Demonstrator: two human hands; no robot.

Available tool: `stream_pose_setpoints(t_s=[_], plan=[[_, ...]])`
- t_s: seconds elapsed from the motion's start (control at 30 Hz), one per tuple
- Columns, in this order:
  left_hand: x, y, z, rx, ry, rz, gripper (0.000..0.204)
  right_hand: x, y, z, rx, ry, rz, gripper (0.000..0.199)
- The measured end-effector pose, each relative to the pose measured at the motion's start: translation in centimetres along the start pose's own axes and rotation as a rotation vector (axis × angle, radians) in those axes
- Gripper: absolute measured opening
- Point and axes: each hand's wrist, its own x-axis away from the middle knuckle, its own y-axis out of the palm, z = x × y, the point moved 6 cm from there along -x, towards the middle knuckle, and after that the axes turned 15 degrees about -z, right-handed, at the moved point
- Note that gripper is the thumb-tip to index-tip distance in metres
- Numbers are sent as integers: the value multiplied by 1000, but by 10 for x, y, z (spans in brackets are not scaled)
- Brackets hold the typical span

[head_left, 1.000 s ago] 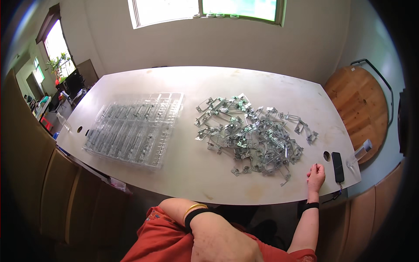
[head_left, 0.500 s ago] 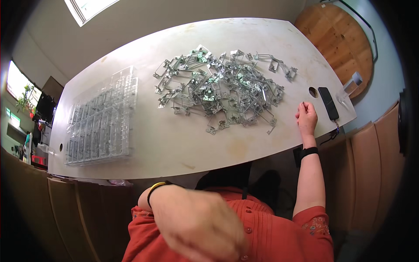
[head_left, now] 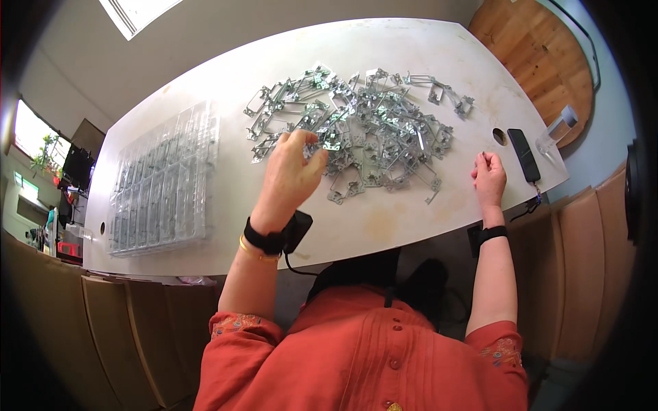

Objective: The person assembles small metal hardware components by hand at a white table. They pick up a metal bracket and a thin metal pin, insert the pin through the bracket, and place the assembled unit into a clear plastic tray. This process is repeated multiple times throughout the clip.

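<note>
A tangled pile of small silvery metal brackets with bent wire rods [head_left: 370,127] lies across the middle of the table. My left hand [head_left: 289,168] reaches over the pile's near left edge, thumb and fingers apart, with nothing visible between them; its fingertips are close to the brackets, and whether they touch cannot be told. To the right of the pile, my right hand [head_left: 489,178] rests near the table's right side, its fingers curled in towards the thumb. What it holds, if anything, is hidden.
Clear plastic trays [head_left: 161,185] with rows of compartments holding grey parts stand at the left. On the right are a black oblong device with a cable [head_left: 524,156], a round hole in the tabletop and a clear plastic cup [head_left: 558,130]. A black box [head_left: 297,231] hangs at my left wrist.
My left hand has moved from in front of my chest forward to the pile's left edge. My right hand has stayed in about the same place, still curled.
</note>
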Motion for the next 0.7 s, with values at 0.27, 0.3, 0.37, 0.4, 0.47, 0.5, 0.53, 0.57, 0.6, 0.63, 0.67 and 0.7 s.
stream_pose_setpoints(t_s=[0.27,0.3,0.37,0.4,0.47,0.5,0.53,0.57,0.6,0.63,0.67,0.7], plan=[[-54,25,-56,-239,-179,14,30,-2,5,-1,-44,-25,-10,14],[-55,26,-58,-240,-160,53,27,-2,5,-1,-47,-28,-15,15],[-54,26,-60,-242,-123,132,20,-1,6,-1,-53,-23,-17,15],[-56,27,-59,-239,-128,121,17,-1,6,-2,-56,-21,-17,15],[-59,27,-58,-234,-139,99,11,0,6,-4,-53,-15,-15,16],[-59,27,-57,-232,-128,113,11,0,6,-4,-51,-10,-13,16],[-59,28,-56,-230,-117,126,10,0,6,-4,-46,-8,-12,16],[-59,28,-55,-227,-106,140,9,0,6,-3,-41,-7,-10,16],[-59,28,-54,-228,-100,137,9,0,6,-3,-36,-5,-9,16],[-58,28,-52,-228,-94,134,9,0,5,-4,-38,-10,-9,16],[-57,28,-50,-228,-89,131,9,0,5,-4,-39,-15,-9,16],[-56,28,-50,-219,-92,140,9,1,5,-5,-39,-20,-10,16]])
